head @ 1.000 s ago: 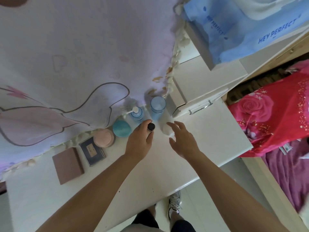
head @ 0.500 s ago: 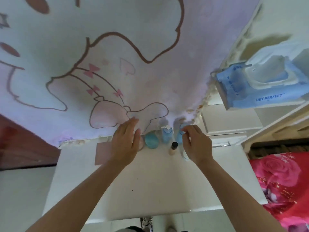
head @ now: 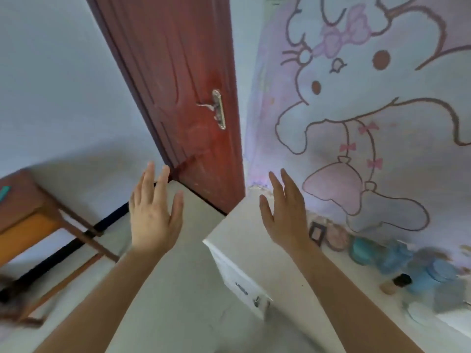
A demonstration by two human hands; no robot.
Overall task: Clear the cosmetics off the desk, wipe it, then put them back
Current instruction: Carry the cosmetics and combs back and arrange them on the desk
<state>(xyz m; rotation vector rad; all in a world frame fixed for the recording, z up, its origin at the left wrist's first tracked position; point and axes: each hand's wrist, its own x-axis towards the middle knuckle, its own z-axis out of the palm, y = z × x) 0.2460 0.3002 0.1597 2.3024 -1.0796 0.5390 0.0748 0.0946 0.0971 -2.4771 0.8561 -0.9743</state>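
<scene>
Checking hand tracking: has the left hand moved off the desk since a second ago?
Yes. The left hand was over the white desk by the cosmetics; it now hangs open beyond the desk's left edge, over the floor.

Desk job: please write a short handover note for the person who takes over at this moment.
Left hand: open, holds nothing, raised over the floor.
Right hand: open, empty, above the white desk.
Things: small dark-framed compact, round pink jar, teal round jar, blue bottles and a small black-capped bottle stand in a row along the desk's wall side.
Done: cannot tell from this view.
Left: check whether the desk is already wiped.
</scene>
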